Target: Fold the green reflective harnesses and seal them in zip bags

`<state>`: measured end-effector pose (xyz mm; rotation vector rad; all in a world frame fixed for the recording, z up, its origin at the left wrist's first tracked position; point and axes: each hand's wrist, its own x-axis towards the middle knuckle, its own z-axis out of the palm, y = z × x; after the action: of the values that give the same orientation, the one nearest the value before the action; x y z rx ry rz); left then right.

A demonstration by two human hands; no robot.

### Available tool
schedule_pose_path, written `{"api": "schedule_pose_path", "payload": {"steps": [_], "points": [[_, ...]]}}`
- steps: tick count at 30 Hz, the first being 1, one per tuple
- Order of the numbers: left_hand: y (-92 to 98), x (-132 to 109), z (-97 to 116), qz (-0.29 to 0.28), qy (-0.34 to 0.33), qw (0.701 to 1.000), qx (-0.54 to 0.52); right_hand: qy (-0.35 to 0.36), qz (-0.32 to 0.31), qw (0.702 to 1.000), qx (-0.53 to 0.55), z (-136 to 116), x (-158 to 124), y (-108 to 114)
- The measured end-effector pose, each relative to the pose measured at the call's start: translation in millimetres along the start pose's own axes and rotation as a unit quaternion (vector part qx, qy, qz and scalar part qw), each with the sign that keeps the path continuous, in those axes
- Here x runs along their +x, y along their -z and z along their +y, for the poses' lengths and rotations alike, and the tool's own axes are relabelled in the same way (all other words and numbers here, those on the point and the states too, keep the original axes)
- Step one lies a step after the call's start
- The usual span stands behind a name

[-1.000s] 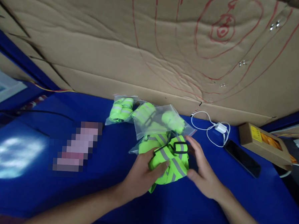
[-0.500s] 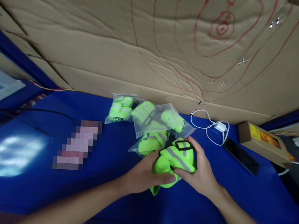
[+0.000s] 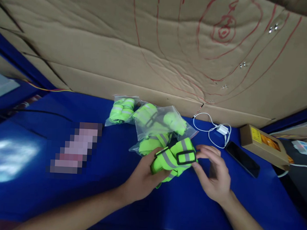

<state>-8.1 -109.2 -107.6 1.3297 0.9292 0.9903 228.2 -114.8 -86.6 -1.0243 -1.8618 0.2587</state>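
A folded bundle of neon-yellow reflective strap [image 3: 170, 164] with grey stripes and black buckles is in my left hand [image 3: 143, 178]. The left fingers and thumb are wrapped round its left side. My right hand [image 3: 214, 173] is at the bundle's right edge, beside the large black buckle [image 3: 186, 157]. Its fingers are apart and curved, with the fingertips close to the strap; whether they touch it I cannot tell. Just behind are clear plastic bags with similar rolled straps: a bag [image 3: 122, 110] at the left and overlapping bags [image 3: 155, 123] in the middle.
On the blue table [image 3: 107, 208] lie a white charger [image 3: 222, 129] with its cable, a black phone [image 3: 242, 159] and a cardboard box [image 3: 265, 145], all to the right. A blurred-out pinkish item [image 3: 76, 148] lies left. A cardboard wall [image 3: 95, 50] with red drawn lines stands behind.
My right hand has let go of the strap bundle and drawn back to its right edge. The bundle has turned in my left hand, so a buckle now faces me.
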Motion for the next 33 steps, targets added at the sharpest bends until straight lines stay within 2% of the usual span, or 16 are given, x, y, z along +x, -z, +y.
{"api": "schedule_pose_path", "payload": {"steps": [1,3,7,9,12,13,15,17,19,21,22,23,26,28,31,33], "points": [[2.1,-1,0,0.005,-0.038,0.998,0.043,-0.001,0.021,1.0,0.022,-2,0,1],[6.8,-3,3,0.006,-0.126,0.985,0.122,-0.007,0.019,0.998,0.062,-7,0,3],[15.0,0,9,0.013,-0.307,0.92,0.242,0.035,-0.062,0.997,0.037,-9,-6,1],[18.0,2,10,0.045,-0.355,0.883,0.305,0.078,-0.071,0.994,-0.007,-6,-12,-1],[21.2,4,10,0.069,-0.391,0.85,0.345,0.096,-0.022,0.995,-0.015,-2,-19,-4],[22.0,3,9,0.069,-0.402,0.845,0.346,0.068,-0.002,0.998,-0.003,-1,-19,-4],[23.1,0,6,0.063,-0.42,0.831,0.358,-0.037,0.022,0.998,0.039,-1,-15,-5],[23.4,-4,2,0.053,-0.436,0.814,0.38,-0.165,-0.021,0.977,0.135,-2,-8,-6],[22.4,-8,-1,0.04,-0.448,0.806,0.386,-0.275,-0.127,0.913,0.274,-4,-3,-5],[19.5,-10,-3,0.037,-0.453,0.806,0.379,-0.337,-0.217,0.838,0.37,-5,-4,-5],[17.5,-11,-2,0.039,-0.452,0.805,0.383,-0.352,-0.235,0.82,0.384,-5,-6,-4],[15.2,-11,-2,0.043,-0.449,0.8,0.396,-0.359,-0.239,0.818,0.381,-5,-8,-3],[9.1,-9,1,0.046,-0.451,0.765,0.458,-0.356,-0.227,0.838,0.347,-8,-11,0],[7.6,-8,1,0.031,-0.454,0.756,0.47,-0.353,-0.238,0.839,0.339,-12,-7,0],[9.2,-6,-3,-0.015,-0.429,0.791,0.436,-0.351,-0.25,0.844,0.319,-19,2,-3],[10.6,-5,-5,-0.043,-0.382,0.837,0.39,-0.335,-0.224,0.871,0.282,-20,5,-4]]}}
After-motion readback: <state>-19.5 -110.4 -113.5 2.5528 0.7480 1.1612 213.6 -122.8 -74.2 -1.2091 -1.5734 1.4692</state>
